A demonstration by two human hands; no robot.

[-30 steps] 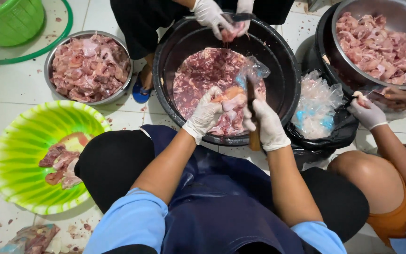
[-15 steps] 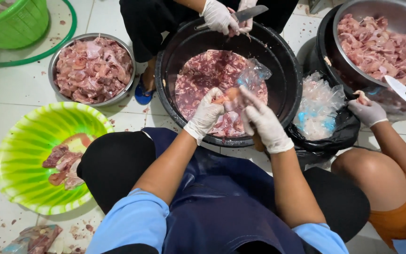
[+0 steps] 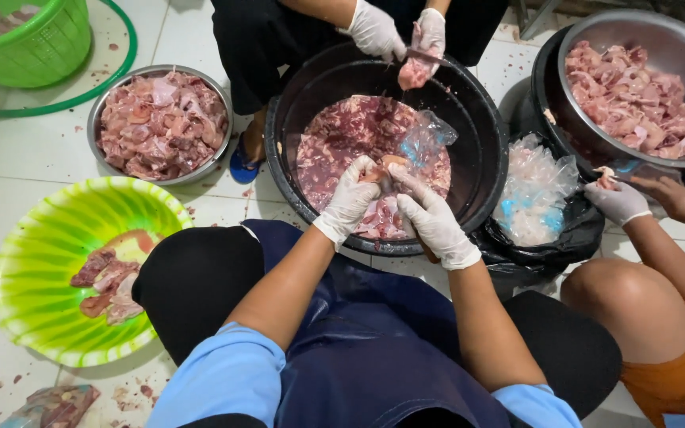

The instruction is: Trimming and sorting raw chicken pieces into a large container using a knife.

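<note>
Gloved hands meet over the black tub (image 3: 469,119) so scraps fall inside: my left hand (image 3: 350,198) and right hand (image 3: 434,222) both pinch one raw meat piece (image 3: 384,168). Trimmed cuts wait in the green bowl (image 3: 33,261) beside my knee.

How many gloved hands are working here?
5. The person's left hand and right hand hold a meat piece over the black tub. Two hands opposite. One hand at right; that co-worker's other hand seems bare.

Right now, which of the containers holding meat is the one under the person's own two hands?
The big black tub in the middle: both gloved hands, left hand and right hand, hold a meat piece over it. The steel bowls and green basin sit apart.
</note>
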